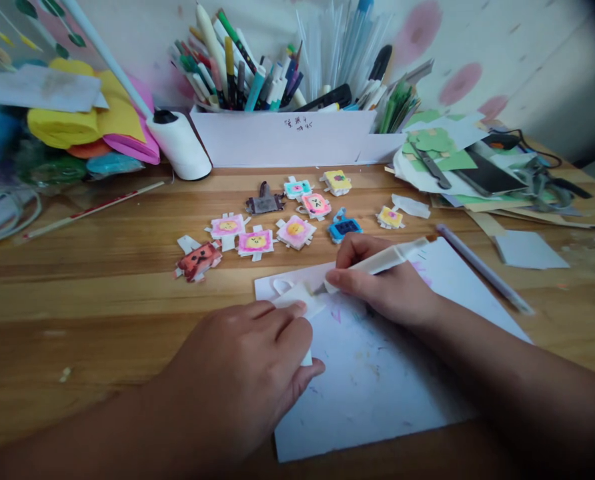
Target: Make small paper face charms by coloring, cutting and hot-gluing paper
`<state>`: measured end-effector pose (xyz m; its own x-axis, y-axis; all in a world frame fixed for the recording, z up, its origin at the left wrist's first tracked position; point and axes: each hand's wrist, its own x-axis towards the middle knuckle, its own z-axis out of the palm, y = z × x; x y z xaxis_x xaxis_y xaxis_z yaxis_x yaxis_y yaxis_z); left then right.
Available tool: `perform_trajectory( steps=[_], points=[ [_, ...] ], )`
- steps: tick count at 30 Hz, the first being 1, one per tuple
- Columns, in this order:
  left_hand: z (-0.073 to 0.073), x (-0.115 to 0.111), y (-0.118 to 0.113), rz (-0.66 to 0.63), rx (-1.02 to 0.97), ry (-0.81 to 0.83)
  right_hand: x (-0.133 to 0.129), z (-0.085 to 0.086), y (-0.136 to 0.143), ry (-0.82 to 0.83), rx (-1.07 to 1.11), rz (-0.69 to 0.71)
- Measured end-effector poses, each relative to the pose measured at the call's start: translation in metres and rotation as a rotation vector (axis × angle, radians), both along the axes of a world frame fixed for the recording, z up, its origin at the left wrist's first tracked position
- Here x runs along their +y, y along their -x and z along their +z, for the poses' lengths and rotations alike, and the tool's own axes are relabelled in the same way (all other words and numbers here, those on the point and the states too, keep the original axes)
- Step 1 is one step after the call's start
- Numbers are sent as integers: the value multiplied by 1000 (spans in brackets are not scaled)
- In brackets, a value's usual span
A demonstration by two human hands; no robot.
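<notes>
My right hand (377, 280) is closed round a white marker (390, 258), its tip on a small white paper piece (297, 297). Pressed onto that piece from the lower left is my left hand (262, 353), its fingers bent and holding the paper. Both rest over a white sheet or board (367, 380) with faint coloured marks. Beyond my hands lie several small coloured paper figures, among them a red one (198, 261), a blue one (345, 227), a dark grey one (264, 200) and a yellow one (390, 216).
A white box (287, 140) full of pens stands at the back, beside a white lamp base (182, 147). Coloured rolls (65, 127) are at the left. Paper scraps, a phone (490, 175) and a cutter (431, 168) lie at the right, near a pale purple pencil (482, 270).
</notes>
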<state>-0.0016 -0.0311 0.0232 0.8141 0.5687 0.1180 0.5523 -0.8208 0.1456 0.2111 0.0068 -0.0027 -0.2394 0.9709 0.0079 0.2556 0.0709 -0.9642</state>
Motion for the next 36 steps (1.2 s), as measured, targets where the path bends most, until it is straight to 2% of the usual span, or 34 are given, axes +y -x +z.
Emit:
perform_trajectory(
  steps=[2, 5, 8, 12, 16, 19, 22, 26, 29, 33, 36],
  points=[
    [-1, -1, 1, 8, -14, -7, 0, 0, -1, 34, 17, 17],
    [-4, -2, 2, 9, -27, -8, 0, 0, -1, -6, 10, -26],
    [-4, -3, 3, 8, -15, -5, 0, -1, -2, 16, 13, 27],
    [-1, 0, 2, 0, 0, -16, -1, -1, -3, -27, 9, -15],
    [5, 2, 1, -11, 40, -4, -1, -1, -4, 18, 20, 69],
    [7, 3, 1, -15, 45, 5, -1, 0, -3, -37, 11, 17],
    [8, 3, 1, -6, 58, 6, -1, -1, -3, -7, 11, 69],
    [6, 2, 0, -14, 59, 2, -1, -1, -3, -38, 1, 7],
    [4, 3, 1, -16, 35, -9, -1, -2, -3, -4, 13, 81],
    [4, 3, 1, -19, 56, 6, -1, -2, -3, -36, 12, 26],
    [4, 2, 1, -15, 54, 2, -1, -2, -3, -22, 15, 72]
  ],
)
